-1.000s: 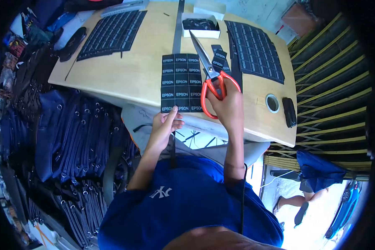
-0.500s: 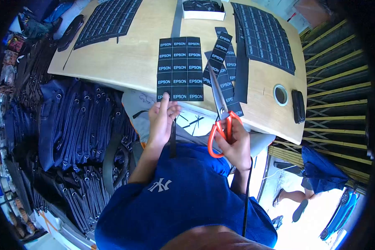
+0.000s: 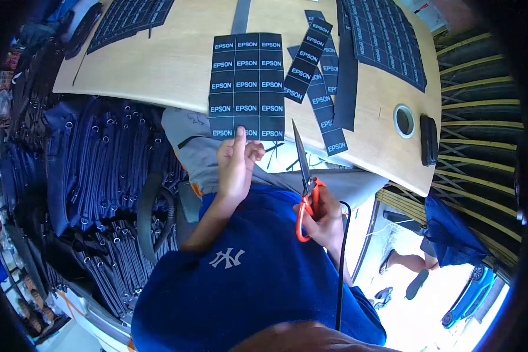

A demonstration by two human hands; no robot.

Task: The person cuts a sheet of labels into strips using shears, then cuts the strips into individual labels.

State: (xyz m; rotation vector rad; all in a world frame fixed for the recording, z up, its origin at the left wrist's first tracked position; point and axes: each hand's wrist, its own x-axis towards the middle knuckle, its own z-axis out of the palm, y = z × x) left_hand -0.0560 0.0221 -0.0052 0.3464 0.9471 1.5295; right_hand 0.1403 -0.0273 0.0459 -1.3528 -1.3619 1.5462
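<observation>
My left hand (image 3: 237,164) pinches the lower edge of a black sheet of EPSON labels (image 3: 246,86), thumb on top and fingers beneath. The sheet is three labels wide and extends over the table's front edge. In my right hand (image 3: 325,222) is a pair of scissors (image 3: 306,186) with orange handles, its blades pointing up and away from me, close to the sheet's right side but apart from it. Cut strips of EPSON labels (image 3: 308,58) lie crossed over one another on the table, just right of the sheet.
The wooden table (image 3: 158,70) carries larger label sheets (image 3: 387,44) at the right and more label sheets (image 3: 126,29) at the left. A roll of tape (image 3: 403,121) and a black case (image 3: 429,141) lie near its right edge. Dark blue bags (image 3: 100,170) hang at the left.
The scissors have moved down and away from the strips, toward my body. My left thumb has shifted right along the sheet's lower edge. The view has tilted slightly downward.
</observation>
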